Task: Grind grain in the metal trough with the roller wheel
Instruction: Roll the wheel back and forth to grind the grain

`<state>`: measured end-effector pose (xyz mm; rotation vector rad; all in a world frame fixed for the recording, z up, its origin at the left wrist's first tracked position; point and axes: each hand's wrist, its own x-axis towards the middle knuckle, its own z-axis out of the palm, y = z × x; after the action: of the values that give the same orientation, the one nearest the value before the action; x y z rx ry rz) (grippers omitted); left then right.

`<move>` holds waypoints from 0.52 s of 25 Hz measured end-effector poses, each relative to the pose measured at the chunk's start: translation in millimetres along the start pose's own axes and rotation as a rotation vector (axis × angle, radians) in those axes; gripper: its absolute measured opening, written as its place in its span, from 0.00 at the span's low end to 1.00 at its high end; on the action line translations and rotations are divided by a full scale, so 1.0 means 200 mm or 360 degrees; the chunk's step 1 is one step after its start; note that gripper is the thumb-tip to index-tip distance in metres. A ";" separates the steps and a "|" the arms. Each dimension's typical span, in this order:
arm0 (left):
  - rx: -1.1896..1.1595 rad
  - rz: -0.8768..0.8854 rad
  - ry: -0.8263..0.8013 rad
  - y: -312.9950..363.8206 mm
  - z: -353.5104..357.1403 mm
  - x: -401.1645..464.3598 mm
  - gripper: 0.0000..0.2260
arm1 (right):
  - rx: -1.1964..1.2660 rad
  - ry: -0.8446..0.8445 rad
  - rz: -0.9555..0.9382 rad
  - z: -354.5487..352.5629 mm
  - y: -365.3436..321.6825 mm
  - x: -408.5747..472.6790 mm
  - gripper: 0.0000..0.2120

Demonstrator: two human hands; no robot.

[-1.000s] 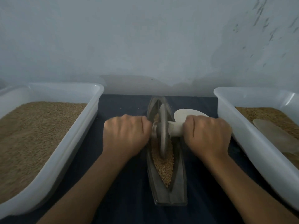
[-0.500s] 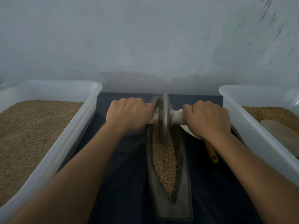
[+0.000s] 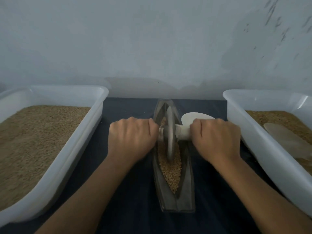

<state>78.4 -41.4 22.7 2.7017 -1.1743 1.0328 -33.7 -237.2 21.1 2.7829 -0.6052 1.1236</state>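
Trough (image 3: 175, 198) lengthwise on dark cloth (image 3: 135, 191), between two trays, grain (image 3: 170, 171) heaped inside. Wheel (image 3: 170, 134) upright in the grain, mid-trough. Left hand (image 3: 131, 139) and right hand (image 3: 216, 139) clenched round the axle (image 3: 183, 132) on either side. White scoop (image 3: 194, 117) just beyond the right hand. Left tray (image 3: 70, 157) and right tray (image 3: 263, 149) filled with grain.

White plastic tub (image 3: 70, 146) at nine o'clock filled with brown grain, second white tub (image 3: 263, 149) at three o'clock with grain and a pale flat scoop (image 3: 290, 141) lying in it, dark blue cloth (image 3: 131, 191) underneath, white spoon-like piece (image 3: 194, 116) near centre, grey-blue wall (image 3: 152, 39) at twelve o'clock.
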 end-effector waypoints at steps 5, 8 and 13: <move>-0.0370 -0.0206 0.0020 0.01 -0.03 -0.09 0.21 | 0.0105 0.0257 -0.0147 -0.02 0.00 -0.06 0.24; -0.0084 -0.0103 -0.0088 0.01 -0.01 0.04 0.21 | 0.0075 0.0116 0.0046 0.01 -0.01 -0.02 0.26; -0.0153 0.0059 -0.0619 -0.12 0.15 0.36 0.22 | -0.0177 -0.0378 0.0064 0.13 0.03 0.25 0.26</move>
<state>147.3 -77.8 47.2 2.8929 -1.2860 0.4452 14.5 -265.5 35.7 2.8395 -0.7235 0.7440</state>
